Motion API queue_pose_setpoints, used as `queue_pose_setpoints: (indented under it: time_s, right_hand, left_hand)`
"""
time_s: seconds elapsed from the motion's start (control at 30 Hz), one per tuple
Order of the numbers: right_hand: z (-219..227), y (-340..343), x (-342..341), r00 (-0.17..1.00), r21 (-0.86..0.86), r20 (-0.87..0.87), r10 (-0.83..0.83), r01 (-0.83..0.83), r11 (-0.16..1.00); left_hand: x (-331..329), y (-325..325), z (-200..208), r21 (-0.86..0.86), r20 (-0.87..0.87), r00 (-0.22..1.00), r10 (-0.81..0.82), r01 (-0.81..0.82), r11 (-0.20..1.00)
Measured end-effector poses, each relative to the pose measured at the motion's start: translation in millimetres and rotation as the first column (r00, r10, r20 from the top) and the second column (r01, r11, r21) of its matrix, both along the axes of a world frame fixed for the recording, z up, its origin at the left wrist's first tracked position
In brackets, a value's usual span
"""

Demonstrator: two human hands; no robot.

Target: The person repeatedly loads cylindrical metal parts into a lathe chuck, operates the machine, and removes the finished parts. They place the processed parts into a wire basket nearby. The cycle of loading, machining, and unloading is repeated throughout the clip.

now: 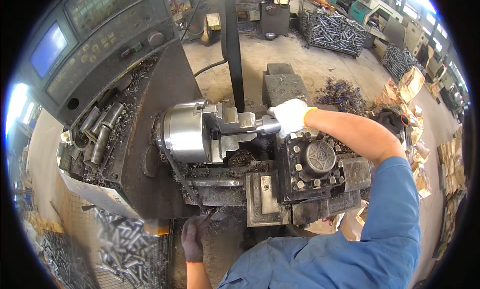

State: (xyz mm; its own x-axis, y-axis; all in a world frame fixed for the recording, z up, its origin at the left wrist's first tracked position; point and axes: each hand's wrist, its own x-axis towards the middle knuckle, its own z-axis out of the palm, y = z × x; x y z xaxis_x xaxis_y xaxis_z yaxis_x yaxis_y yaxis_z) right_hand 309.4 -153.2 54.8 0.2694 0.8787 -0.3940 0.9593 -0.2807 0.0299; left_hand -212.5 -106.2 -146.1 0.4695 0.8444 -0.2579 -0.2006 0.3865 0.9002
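Note:
My right hand (290,117), in a white glove with a yellow cuff, is closed round the outer end of a shiny metal cylinder (268,124). The cylinder's other end sits between the stepped jaws (231,120) of a lathe chuck (186,132). Low in front of the machine, my left hand (192,240) wears a dark grey glove. Its fingers are bent around something thin and dark near the lower end of a long slanted bar (181,176); what it is cannot be made out. Just below my right hand stands the bolted tool post (320,158).
A control panel (82,54) with a screen rises at the left. Metal pieces and shavings lie on the ledge (102,131) below it. A wire basket (127,246) of metal parts stands at lower left. Bins of parts (334,31) and brown paper sacks (411,81) are farther off.

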Motion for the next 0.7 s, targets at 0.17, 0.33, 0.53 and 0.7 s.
queue_pose_setpoints:
  time_s: [0.17,0.33,0.53,0.7]
  right_hand:
    - [-35.8,29.2,8.5,0.935,0.077,-0.351,0.059,-0.034,0.996]
    - [-32.1,23.2,25.9,0.946,-0.247,-0.294,-0.137,0.063,0.967]
    - [-39.2,32.1,-0.5,0.903,0.156,-0.421,-0.088,0.168,0.973]
    - [-21.4,21.6,-11.9,0.978,0.283,-0.206,0.025,0.035,0.958]
  left_hand:
    - [-87.6,28.3,-68.6,-0.072,-0.019,0.807,0.591,-0.59,0.804]
    - [-132.7,76.0,-66.7,-0.331,0.048,0.83,0.556,-0.512,0.793]
    - [-119.8,76.9,-43.7,0.318,-0.25,0.85,0.464,-0.381,0.868]
    - [-115.4,71.0,-52.8,0.352,-0.407,0.739,0.538,-0.416,0.838]
